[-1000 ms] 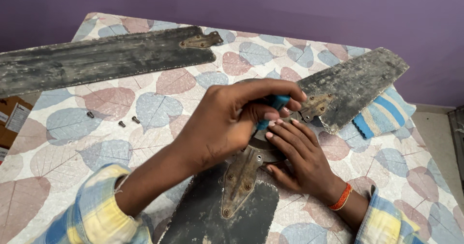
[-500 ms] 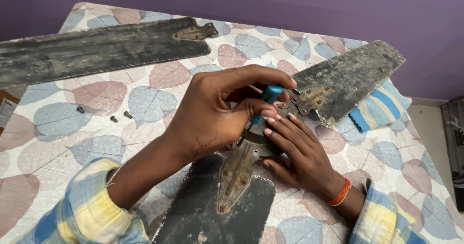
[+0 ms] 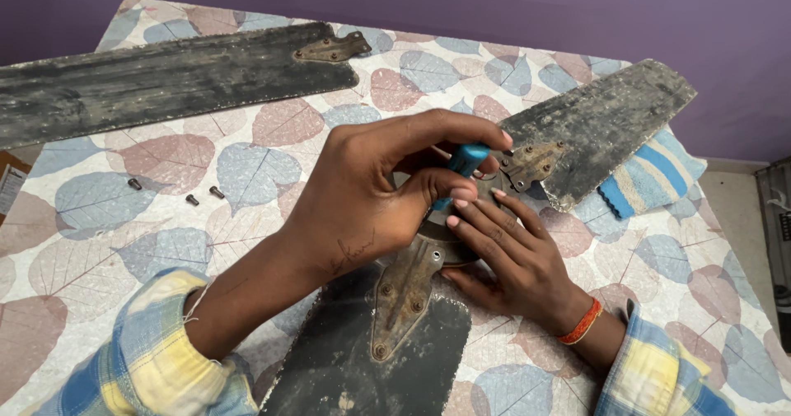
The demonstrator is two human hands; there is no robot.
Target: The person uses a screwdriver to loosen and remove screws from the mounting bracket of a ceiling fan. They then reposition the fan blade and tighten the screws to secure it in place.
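Surface: worktop [image 3: 99, 218] covered in a cloth printed with blue and pink leaves; purple wall behind.

Nearest the camera, a dusty dark fan blade [image 3: 354, 366] lies flat, its metal bracket [image 3: 400, 296] pointing up toward a round hub [image 3: 449, 235] mostly hidden under the hands. Both forearms wear yellow-and-blue plaid sleeves.

Left hand [image 3: 371, 202]: fingers curled closed around a blue-handled screwdriver [image 3: 461, 169], thumb and forefinger pinching the handle. Tool stands tilted over the hub, tip hidden by the fingers.

Right hand [image 3: 511, 259]: open, fingers spread flat and pressing on the hub and the worktop just beside it, gripping nothing. Orange band on the wrist.

Left of the hands, three small dark screws [image 3: 189, 195] lie loose on the cloth, well apart from the hub.

Behind the hands, a second blade [image 3: 610, 128] runs to the upper right, its bracket at the hub; its far part overlies a blue striped cloth [image 3: 651, 177].

Farthest, a third blade [image 3: 156, 82] lies detached across the upper left, bracket at its right end.
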